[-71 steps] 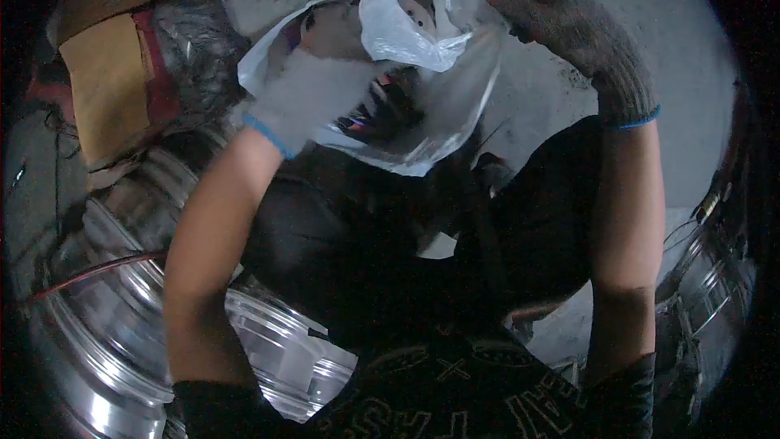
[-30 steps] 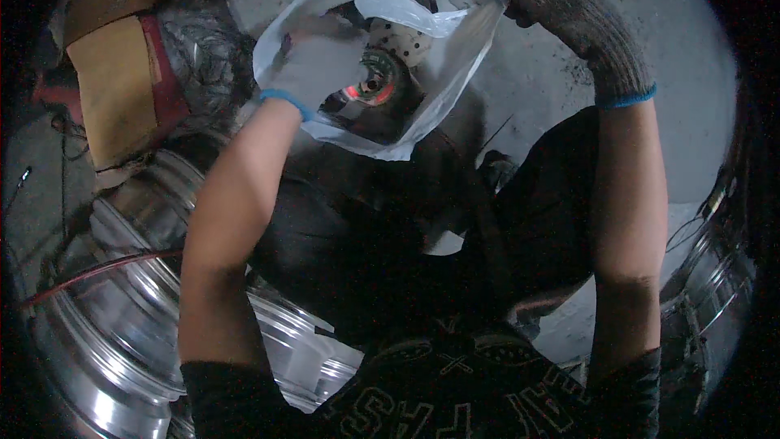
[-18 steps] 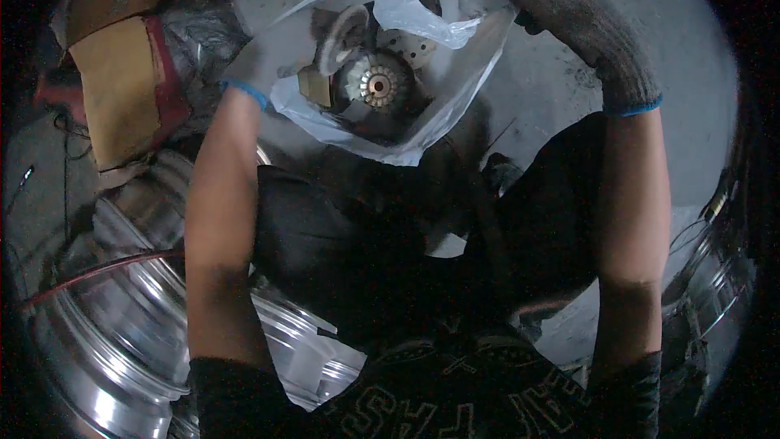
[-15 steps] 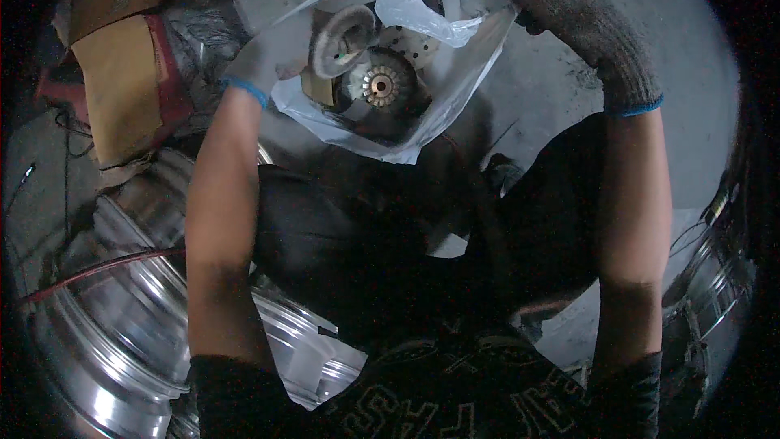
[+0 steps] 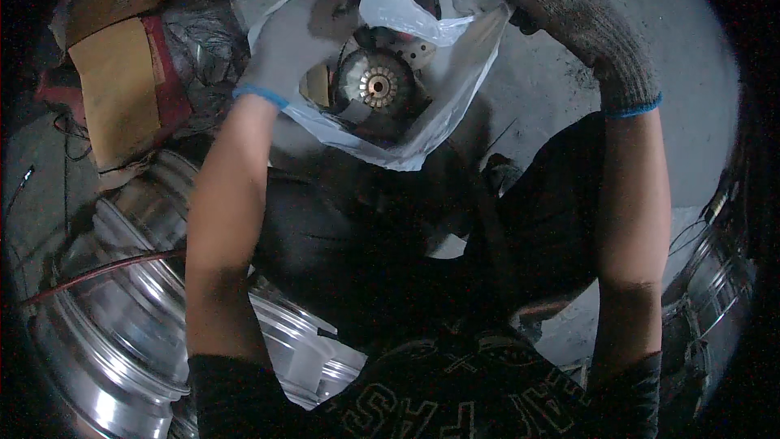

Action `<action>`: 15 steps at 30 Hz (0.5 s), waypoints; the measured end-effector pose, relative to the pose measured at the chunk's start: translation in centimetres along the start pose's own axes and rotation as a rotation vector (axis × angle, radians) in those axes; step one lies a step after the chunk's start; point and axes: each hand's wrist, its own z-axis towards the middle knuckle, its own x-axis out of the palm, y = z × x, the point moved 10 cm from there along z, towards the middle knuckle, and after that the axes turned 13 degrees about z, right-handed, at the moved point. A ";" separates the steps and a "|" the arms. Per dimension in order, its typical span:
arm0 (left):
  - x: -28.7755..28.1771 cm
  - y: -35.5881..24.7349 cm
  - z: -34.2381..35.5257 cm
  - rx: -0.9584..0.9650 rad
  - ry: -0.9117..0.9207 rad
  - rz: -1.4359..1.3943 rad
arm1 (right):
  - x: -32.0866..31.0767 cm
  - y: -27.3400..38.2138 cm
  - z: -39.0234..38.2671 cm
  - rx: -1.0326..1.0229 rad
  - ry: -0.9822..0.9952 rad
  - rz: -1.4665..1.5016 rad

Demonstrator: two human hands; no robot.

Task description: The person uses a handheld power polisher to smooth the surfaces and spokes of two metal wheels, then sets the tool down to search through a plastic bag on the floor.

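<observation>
A white plastic bag [image 5: 451, 106] lies open in front of me, holding a round segmented metal disc [image 5: 376, 89], a perforated pale disc [image 5: 417, 52] and a tan rectangular piece [image 5: 315, 85]. My left hand [image 5: 288, 53], in a pale grey glove with a blue cuff, is inside the bag's left side, smeared by motion; a blurred dark shape is at its fingers, too unclear to name. My right hand [image 5: 548, 4], in a darker grey knit glove, pinches the bag's upper right rim.
Shiny metal wheel rims [image 5: 114, 325] lie at lower left under a red hose [image 5: 97, 272]. Cardboard pieces [image 5: 114, 89] and crumpled dark plastic [image 5: 203, 49] are at upper left. Cables and metal parts [image 5: 707, 293] line the right. My legs are below the bag on the grey floor.
My left hand went left and has now moved slightly right and up. The round pale pad beside it is no longer distinct; the segmented disc has come into view. My right hand stays on the rim.
</observation>
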 end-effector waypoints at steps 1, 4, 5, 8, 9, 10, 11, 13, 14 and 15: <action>0.9 -2.4 -0.4 0.102 0.068 0.081 | -0.2 -0.3 -0.1 0.011 -0.009 -0.002; 2.6 -9.1 -3.8 0.379 0.258 0.336 | -0.9 -1.1 0.0 0.036 -0.070 0.004; 3.4 -10.2 -4.7 0.464 0.321 0.421 | -0.5 -1.1 0.4 -0.012 -0.028 -0.012; 7.6 -8.7 -5.0 0.355 0.337 0.592 | -0.2 -3.5 1.1 -0.055 -0.010 -0.028; 7.8 -8.2 -4.8 0.278 0.386 0.604 | -0.6 -4.6 1.2 -0.047 -0.042 -0.023; 7.9 -7.6 -4.6 0.199 0.435 0.621 | -0.5 -4.4 1.2 -0.049 -0.039 -0.023; 7.3 -8.0 -4.3 0.222 0.399 0.622 | -0.5 -4.2 0.9 -0.037 -0.029 -0.084; 6.3 -7.8 -4.0 0.245 0.361 0.626 | -0.3 -4.5 0.6 -0.027 -0.023 -0.144; 5.3 -7.2 -3.9 0.228 0.339 0.351 | -0.2 -5.0 0.4 -0.051 -0.013 -0.085; 4.3 -6.3 -3.9 0.211 0.314 0.077 | -0.1 -5.2 0.3 -0.074 -0.004 -0.026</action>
